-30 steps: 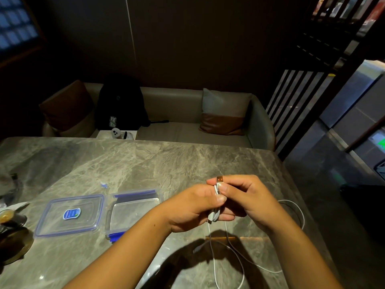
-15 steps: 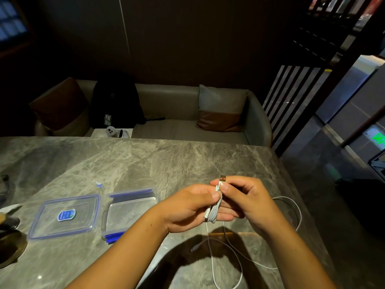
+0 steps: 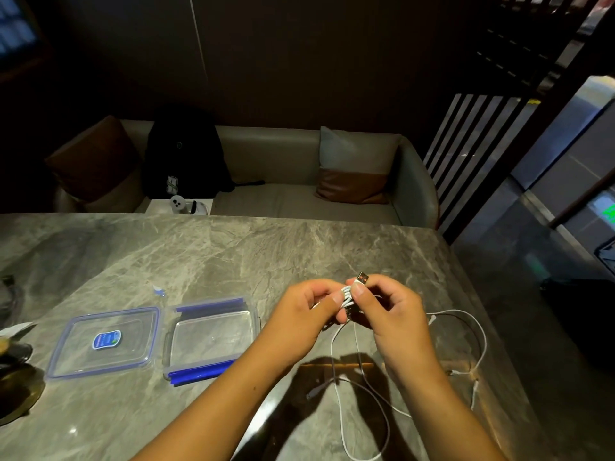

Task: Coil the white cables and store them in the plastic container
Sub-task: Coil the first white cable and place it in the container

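Left grip [image 3: 299,321], right grip [image 3: 389,314] around white cable [image 3: 346,293]

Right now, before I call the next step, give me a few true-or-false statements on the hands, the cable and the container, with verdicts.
1. The left hand and right hand both hold the folded white cable. True.
2. The plastic container holds a coiled cable. False: it stands open with nothing in it.
3. The lid lies flat to the left of the plastic container. True.
4. All of the white cable is wound up. False: a long part trails loose on the table.
5. The USB plug sticks up above the fingers. True.
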Action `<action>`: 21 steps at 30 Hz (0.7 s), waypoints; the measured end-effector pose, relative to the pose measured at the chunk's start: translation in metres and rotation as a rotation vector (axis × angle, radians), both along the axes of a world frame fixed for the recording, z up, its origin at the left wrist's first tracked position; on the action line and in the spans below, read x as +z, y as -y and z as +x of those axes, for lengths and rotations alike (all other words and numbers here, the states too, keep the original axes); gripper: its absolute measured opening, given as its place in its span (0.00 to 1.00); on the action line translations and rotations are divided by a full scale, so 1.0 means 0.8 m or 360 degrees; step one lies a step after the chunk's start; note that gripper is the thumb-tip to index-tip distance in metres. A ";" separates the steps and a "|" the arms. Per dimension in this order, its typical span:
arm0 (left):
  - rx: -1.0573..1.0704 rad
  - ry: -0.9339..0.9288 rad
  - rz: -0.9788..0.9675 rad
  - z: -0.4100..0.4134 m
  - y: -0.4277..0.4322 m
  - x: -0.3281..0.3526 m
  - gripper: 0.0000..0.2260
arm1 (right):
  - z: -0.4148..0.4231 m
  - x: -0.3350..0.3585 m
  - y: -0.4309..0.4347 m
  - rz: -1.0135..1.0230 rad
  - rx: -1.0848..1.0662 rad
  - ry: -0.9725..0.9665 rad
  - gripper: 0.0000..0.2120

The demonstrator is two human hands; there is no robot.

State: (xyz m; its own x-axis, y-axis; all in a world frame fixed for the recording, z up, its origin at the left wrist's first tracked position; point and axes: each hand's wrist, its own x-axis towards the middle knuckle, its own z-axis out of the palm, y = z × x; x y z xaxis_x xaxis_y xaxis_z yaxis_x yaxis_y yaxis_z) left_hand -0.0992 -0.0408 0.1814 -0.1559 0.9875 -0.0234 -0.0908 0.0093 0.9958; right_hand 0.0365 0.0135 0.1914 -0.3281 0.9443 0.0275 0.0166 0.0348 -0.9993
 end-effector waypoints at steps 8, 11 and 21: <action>0.0068 0.0189 0.0062 -0.017 0.010 -0.016 0.09 | -0.020 -0.011 0.006 -0.0239 -0.0098 -0.0191 0.07; 0.0161 0.0208 0.0068 -0.022 0.009 -0.021 0.09 | -0.023 -0.015 0.003 -0.0401 -0.0101 -0.0242 0.06; 0.0393 0.0227 -0.0090 -0.040 -0.002 -0.034 0.05 | -0.029 -0.012 -0.004 -0.0148 0.0071 -0.0040 0.03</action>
